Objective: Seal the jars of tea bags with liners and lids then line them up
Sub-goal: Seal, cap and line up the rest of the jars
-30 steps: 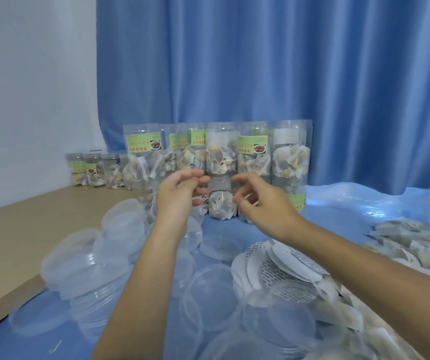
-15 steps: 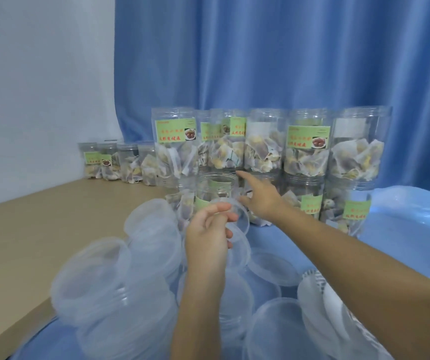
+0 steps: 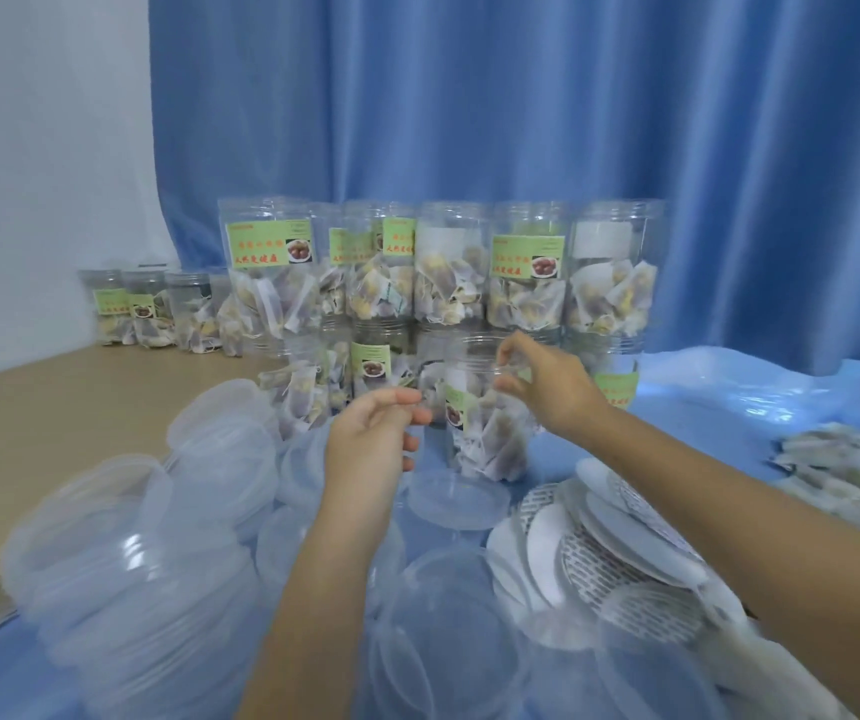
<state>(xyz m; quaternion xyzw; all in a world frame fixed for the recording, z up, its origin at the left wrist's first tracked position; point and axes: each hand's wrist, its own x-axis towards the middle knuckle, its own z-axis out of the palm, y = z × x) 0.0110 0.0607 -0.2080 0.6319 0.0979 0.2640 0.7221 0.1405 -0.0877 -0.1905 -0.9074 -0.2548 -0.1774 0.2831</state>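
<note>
head view, right hand (image 3: 547, 389) seemingly gripping blurred jar (image 3: 485, 413), left hand (image 3: 371, 439) beside

An open clear jar (image 3: 485, 407) of tea bags, green-labelled, is held upright above the blue sheet, in front of the stacked jars (image 3: 443, 267). Clear lids (image 3: 147, 589) are heaped to the left and in front. White liners (image 3: 610, 543) are piled overlapping to the right, some printed side up.
</note>
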